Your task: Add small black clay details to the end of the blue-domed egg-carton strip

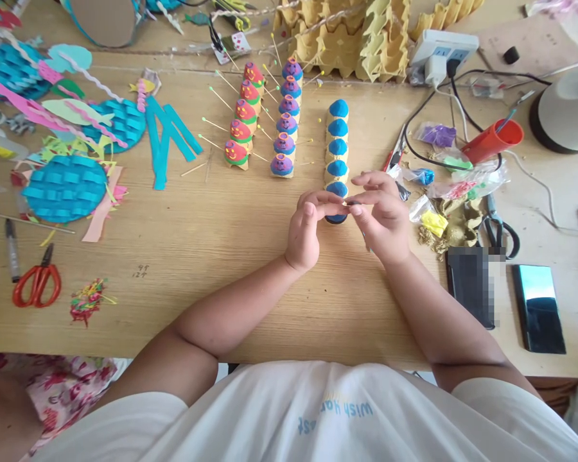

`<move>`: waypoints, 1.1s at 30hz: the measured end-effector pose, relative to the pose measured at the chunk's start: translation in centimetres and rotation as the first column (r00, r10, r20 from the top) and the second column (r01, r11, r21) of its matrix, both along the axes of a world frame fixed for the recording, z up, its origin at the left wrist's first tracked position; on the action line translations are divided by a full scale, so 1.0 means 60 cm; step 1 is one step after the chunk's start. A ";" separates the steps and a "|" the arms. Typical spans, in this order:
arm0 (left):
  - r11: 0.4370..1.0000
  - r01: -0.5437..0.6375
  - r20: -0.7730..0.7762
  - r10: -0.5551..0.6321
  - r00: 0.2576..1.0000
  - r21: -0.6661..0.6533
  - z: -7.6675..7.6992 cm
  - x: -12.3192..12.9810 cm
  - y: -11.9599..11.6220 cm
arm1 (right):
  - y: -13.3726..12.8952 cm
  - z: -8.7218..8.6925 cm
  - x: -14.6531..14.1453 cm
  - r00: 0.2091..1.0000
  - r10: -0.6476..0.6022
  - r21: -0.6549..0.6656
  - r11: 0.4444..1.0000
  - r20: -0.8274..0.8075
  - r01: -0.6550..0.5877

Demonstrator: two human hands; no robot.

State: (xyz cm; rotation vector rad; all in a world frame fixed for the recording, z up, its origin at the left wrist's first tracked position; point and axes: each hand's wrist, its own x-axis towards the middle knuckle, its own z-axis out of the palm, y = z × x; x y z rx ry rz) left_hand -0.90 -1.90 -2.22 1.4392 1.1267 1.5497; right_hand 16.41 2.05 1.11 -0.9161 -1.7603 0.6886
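Dark bit (pixel 354 203) between both hands' fingertips

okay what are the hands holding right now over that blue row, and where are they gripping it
Both hands, left hand and right hand, pinch a small dark piece between their fingertips, above the near end of the blue-topped row. What the piece is cannot be told.

upside-down "Wish You" on white shirt (pixel 318 417)

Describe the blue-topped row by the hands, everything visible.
The blue-topped row is a line of egg-carton cups, pale yellow cardboard walls with rounded blue caps that look like clay. Five caps show clearly; a sixth, at the near end, is mostly hidden behind the left hand and right hand. It stands upright on the wooden table, undecorated.
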 end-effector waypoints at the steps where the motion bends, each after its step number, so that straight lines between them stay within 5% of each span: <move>1: 1.000 -0.009 -0.007 0.009 1.000 0.024 0.002 0.000 0.000 | 0.000 0.001 -0.002 0.998 0.000 -0.020 1.000 -0.058 -0.001; 7: 0.967 -0.091 -0.050 0.106 0.993 0.240 0.014 0.000 0.005 | 0.001 0.011 -0.008 0.995 0.040 -0.114 0.992 -0.092 -0.051; 12: 0.965 -0.031 -0.252 0.099 0.963 0.261 0.022 -0.001 0.008 | -0.009 0.028 -0.020 0.985 0.160 -0.169 0.971 -0.058 -0.167; 21: 0.927 -0.139 -0.179 0.212 0.961 0.349 0.014 0.002 0.011 | -0.009 0.015 -0.019 0.975 0.177 -0.260 0.943 -0.137 -0.208; 33: 0.938 -0.077 -0.234 0.163 0.958 0.338 0.018 0.000 0.010 | -0.009 -0.002 -0.025 0.974 0.108 -0.155 0.978 -0.197 -0.140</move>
